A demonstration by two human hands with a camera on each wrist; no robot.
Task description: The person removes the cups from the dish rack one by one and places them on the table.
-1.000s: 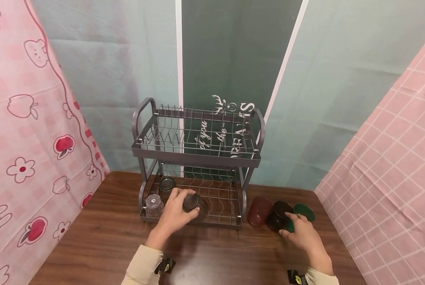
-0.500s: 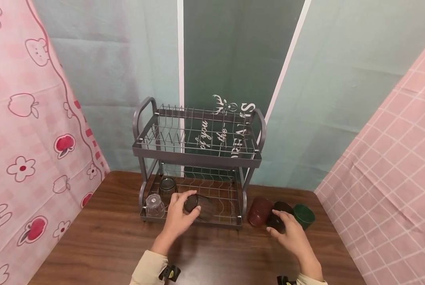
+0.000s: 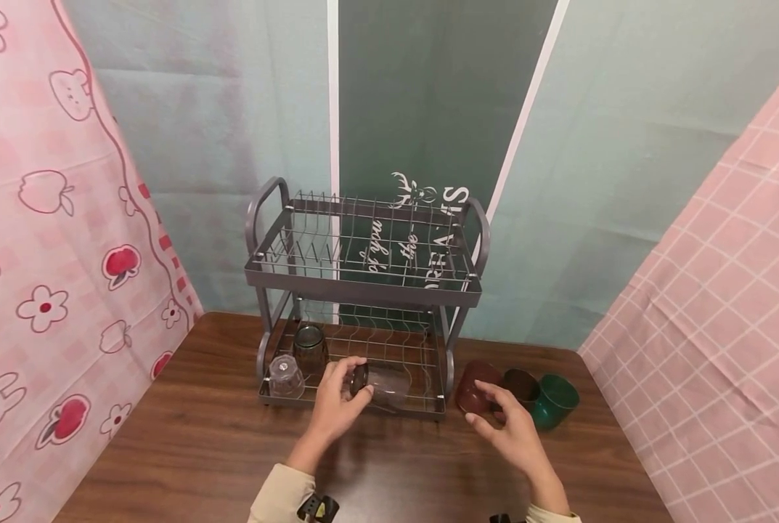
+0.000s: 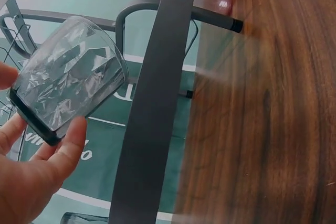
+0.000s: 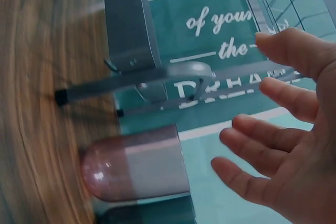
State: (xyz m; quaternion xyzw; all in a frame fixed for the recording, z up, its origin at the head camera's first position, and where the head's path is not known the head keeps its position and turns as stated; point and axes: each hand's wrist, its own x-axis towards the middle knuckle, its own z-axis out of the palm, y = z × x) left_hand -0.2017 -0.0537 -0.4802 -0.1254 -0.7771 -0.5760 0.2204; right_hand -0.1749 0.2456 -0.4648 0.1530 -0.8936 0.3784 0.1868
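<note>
My left hand [image 3: 335,405] pinches a clear, faceted drinking glass [image 4: 71,80] by its dark, thick base. The glass lies tilted on its side, mouth to the right, over the lower tier of a grey two-tier dish rack [image 3: 363,290]. My right hand [image 3: 512,434] has its fingers spread and holds nothing. It hovers in front of a red cup [image 3: 472,392], which shows in the right wrist view below the rack's foot. A dark cup [image 3: 521,385] and a green cup [image 3: 557,398] stand right of the red one, the dark one partly hidden by the others.
On the left of the lower tier are a small clear glass [image 3: 286,376] and a dark-tinted glass [image 3: 310,349]. The rack stands toward the back of a wooden table [image 3: 186,428]. Behind it hangs a green printed curtain [image 3: 435,109], with pink cloths at both sides.
The right hand has moved left, from the dark and green cups to in front of the red cup. The left hand has turned the glass further onto its side, shifting slightly right.
</note>
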